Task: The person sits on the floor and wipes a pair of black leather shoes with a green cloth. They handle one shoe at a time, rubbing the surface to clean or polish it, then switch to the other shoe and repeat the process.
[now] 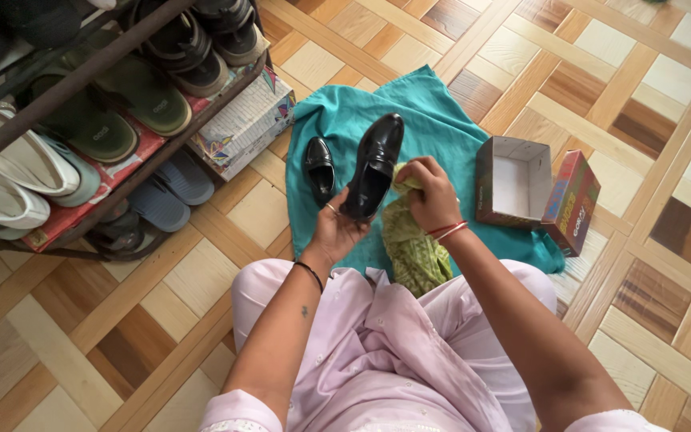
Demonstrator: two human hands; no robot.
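My left hand point(334, 234) holds a shiny black shoe point(374, 164) from below, its toe pointing away from me. My right hand point(428, 192) grips a green patterned cloth point(413, 248) and presses it against the shoe's right side; the cloth hangs down over my lap. A second black shoe point(319, 169) lies on a teal cloth point(435, 112) spread over the floor, just left of the held shoe.
An open shoebox point(512, 182) and its coloured lid point(573, 202) sit on the teal cloth at right. A shoe rack point(81, 72) with sandals and sneakers stands at left, a patterned box point(245, 122) beside it. Wooden parquet floor point(641, 96) surrounds everything.
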